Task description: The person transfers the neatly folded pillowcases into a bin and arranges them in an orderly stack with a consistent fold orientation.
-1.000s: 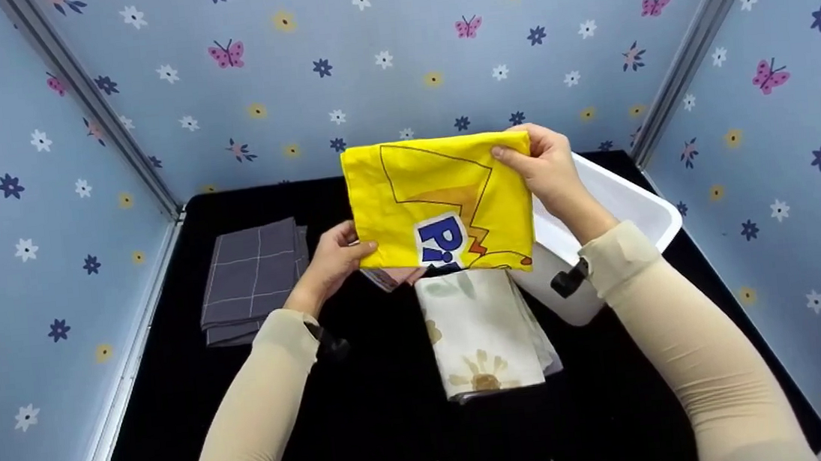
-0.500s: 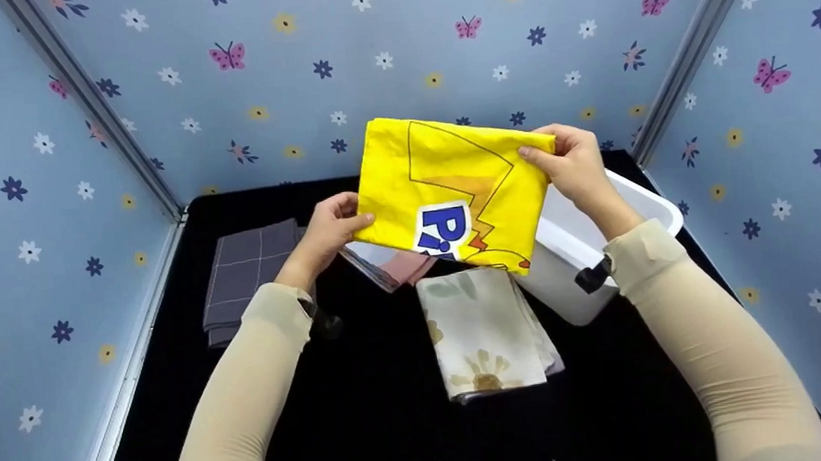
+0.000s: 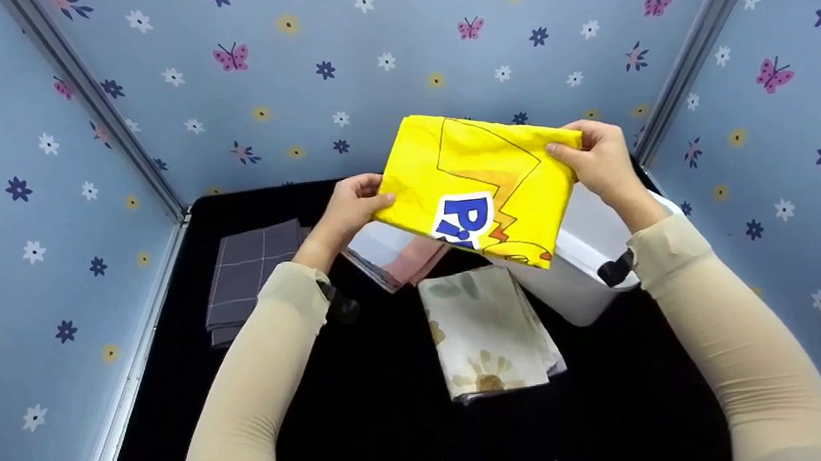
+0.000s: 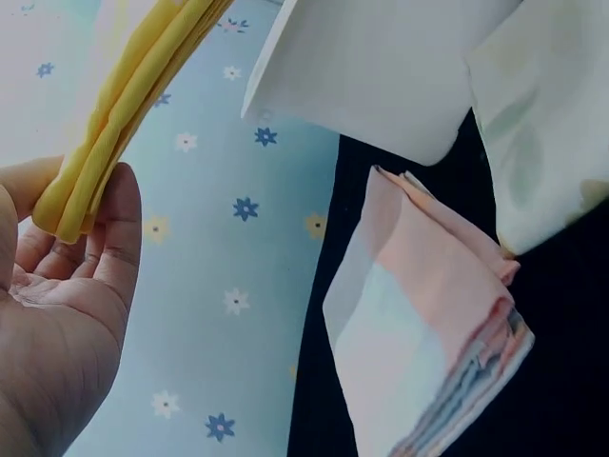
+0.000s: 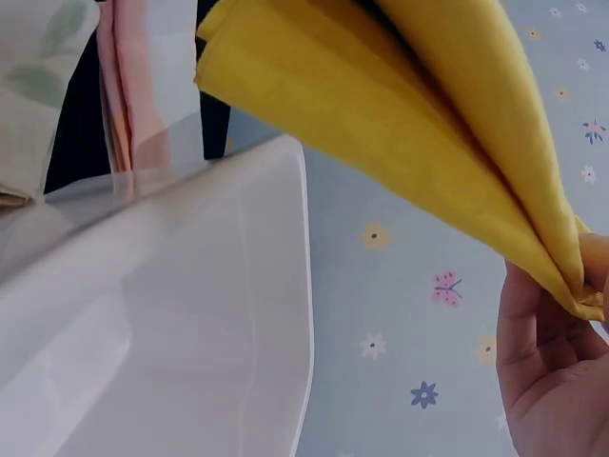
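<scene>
- A black-covered table (image 3: 369, 423) stretches beneath the raised left hand (image 3: 354, 204) and right hand (image 3: 603, 159), running back toward the person between the forearms.
- To the left of the left hand, a dark grey folded cloth (image 3: 245, 276) with thin white checks lies flat, partly hidden by the forearm.
- Below the left hand, toward the right, rests a folded pink and pale-blue cloth (image 3: 386, 252), its layered edges showing.
- Between the hands but closer to the person, a folded white cloth (image 3: 489, 340) displays a brown flower and green leaves.
- Below the right hand, a white bin (image 3: 563, 287) sits at an angle, partly covered by that arm.
</scene>
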A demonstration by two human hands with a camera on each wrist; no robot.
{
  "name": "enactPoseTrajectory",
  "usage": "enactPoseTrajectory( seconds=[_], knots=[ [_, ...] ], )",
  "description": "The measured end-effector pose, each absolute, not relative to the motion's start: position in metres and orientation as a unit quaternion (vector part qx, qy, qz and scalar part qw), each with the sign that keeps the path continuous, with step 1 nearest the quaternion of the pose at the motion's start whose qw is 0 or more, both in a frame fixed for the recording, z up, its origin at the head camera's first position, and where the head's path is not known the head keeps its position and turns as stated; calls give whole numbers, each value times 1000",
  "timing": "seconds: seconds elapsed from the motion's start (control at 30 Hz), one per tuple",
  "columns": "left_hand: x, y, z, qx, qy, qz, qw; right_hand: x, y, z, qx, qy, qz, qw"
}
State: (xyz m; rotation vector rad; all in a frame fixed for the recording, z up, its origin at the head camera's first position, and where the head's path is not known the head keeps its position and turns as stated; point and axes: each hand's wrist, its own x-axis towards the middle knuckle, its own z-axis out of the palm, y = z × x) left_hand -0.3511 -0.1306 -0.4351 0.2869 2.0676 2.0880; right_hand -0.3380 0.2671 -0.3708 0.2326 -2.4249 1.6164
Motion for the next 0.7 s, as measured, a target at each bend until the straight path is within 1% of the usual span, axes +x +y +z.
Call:
enactPoseTrajectory(
  seconds=[0.27,0.7],
  knots=[
    [-358,-110,-425,93,708,692,104,-339,286,-368,46,-843,531,77],
    [-370,-77,-420,105,704,696,98,-341,317,-370,-11,-868,494,42]
  ],
)
